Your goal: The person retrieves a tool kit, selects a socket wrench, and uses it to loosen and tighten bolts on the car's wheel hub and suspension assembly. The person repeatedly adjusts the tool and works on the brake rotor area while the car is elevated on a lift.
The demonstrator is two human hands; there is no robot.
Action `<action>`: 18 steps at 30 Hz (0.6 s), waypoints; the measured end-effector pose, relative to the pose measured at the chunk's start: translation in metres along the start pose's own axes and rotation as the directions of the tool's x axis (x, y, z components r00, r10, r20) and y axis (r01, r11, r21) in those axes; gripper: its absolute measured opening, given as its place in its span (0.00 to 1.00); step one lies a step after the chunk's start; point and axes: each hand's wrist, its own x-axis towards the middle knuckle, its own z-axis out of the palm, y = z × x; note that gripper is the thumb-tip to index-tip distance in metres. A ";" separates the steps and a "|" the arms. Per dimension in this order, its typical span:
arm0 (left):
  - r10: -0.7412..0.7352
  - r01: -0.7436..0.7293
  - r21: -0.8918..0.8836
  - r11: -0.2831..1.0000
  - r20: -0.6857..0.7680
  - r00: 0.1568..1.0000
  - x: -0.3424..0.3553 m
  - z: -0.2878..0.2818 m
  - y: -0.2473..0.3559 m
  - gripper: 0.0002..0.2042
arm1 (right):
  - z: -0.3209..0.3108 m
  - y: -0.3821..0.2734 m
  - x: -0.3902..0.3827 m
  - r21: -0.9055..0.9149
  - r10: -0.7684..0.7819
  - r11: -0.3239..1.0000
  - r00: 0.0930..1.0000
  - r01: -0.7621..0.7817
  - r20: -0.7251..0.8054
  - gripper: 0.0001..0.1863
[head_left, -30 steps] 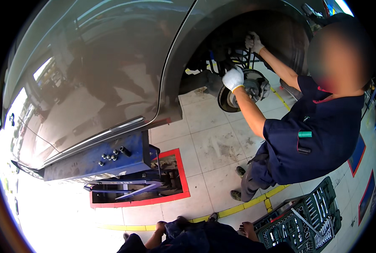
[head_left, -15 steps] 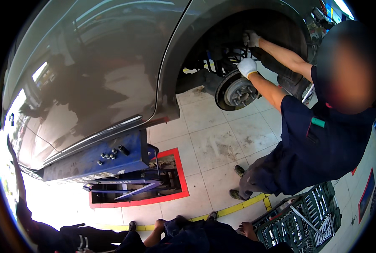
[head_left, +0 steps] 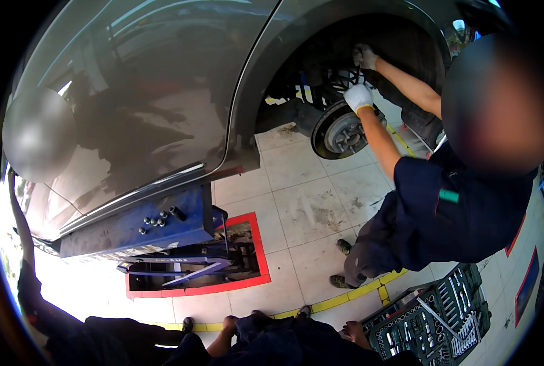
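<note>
And there's the shift: a second ago the right-hand co-worker's nearer glove was over the left of the brake disc; now it has slid right and up, closer to the farther glove, and another co-worker has come in at near left. Both gloves close around a slim tool in the wheel arch. Down at the near edge, the camera wearer's left hand rests against dark clothing, fingers too small to read, so open or curled I can't tell. The right hand hangs just left of the open tool case, which sits at near right; its grip can't be told either. Over left, small metal nuts and a black socket lie on the blue lift platform, beneath the car.
</note>
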 end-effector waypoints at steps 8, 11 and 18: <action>0.004 -0.004 -0.017 1.000 -0.010 1.000 -0.018 -0.001 0.018 0.12 | 0.015 -0.010 -0.026 -0.021 -0.069 0.998 0.966 0.066 -0.249 0.07; 0.098 -0.096 0.081 0.992 -0.014 0.995 0.002 -0.005 0.009 0.13 | 0.029 -0.013 -0.040 0.011 -0.103 0.994 0.961 0.109 -0.256 0.10; 0.333 -0.408 0.129 0.904 0.386 0.860 0.040 0.031 0.064 0.12 | 0.036 0.066 -0.105 0.106 -0.322 0.911 0.849 0.398 -0.419 0.14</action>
